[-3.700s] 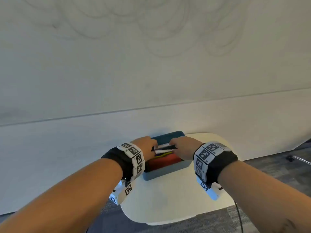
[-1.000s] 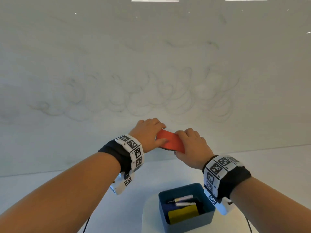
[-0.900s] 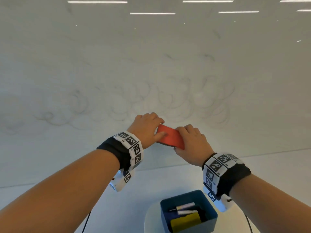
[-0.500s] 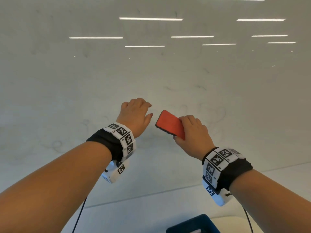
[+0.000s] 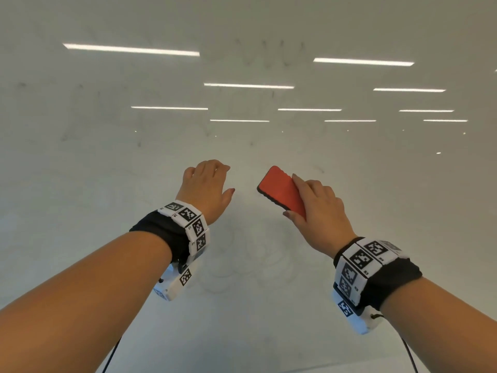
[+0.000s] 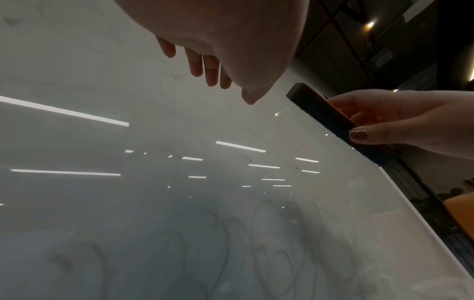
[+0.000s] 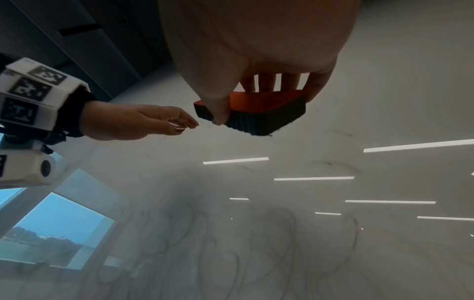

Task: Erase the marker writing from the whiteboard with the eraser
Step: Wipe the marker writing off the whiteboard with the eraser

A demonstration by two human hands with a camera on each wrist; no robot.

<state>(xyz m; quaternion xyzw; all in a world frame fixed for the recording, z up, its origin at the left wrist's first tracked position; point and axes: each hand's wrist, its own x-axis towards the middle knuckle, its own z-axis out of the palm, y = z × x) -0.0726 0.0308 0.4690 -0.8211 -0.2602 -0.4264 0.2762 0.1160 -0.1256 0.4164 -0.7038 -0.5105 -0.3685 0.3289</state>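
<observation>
Right hand (image 5: 320, 211) grips the eraser (image 5: 282, 191) by its long edges, thumb on the near side and fingers on the far, red back facing out and dark felt toward the whiteboard (image 5: 107, 162). Whether the felt touches the surface I cannot tell. Left hand (image 5: 205, 188) hangs just left of the eraser, apart from it, fingers loose and holding nothing. Faint grey loops (image 5: 242, 265) of marker lie lower on the board, between the wrists, and ceiling lights reflect higher up.
</observation>
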